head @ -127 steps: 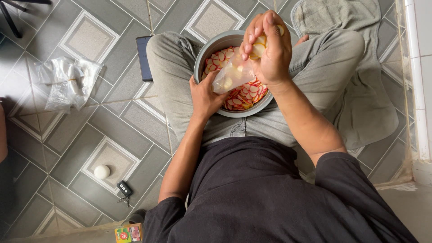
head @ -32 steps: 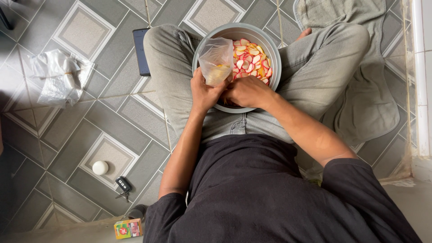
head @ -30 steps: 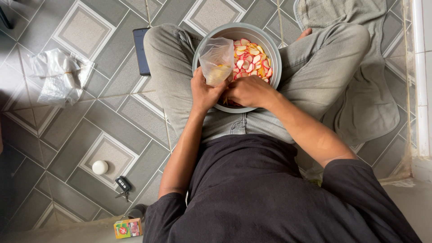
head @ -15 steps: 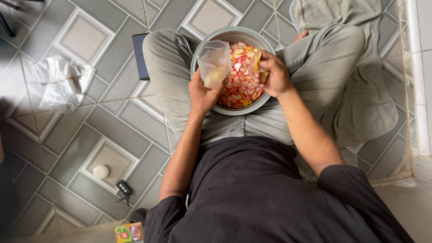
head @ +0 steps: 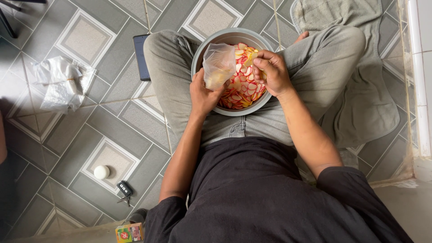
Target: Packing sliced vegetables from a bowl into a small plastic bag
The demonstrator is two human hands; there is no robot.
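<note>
carton (head: 129,232) cut off, bowl (head: 211,45) partly hidden

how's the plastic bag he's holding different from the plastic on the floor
The held bag stands upright and open over the bowl, gripped by the left hand, with chips inside; the floor plastic lies flat and crumpled on the tiles, untouched. The held bag looks yellowish from its contents; the floor plastic looks white. Both are thin, clear plastic.

Tiled floor (head: 112,126): phone (head: 141,56), keys (head: 124,190), bags (head: 60,83)
</note>
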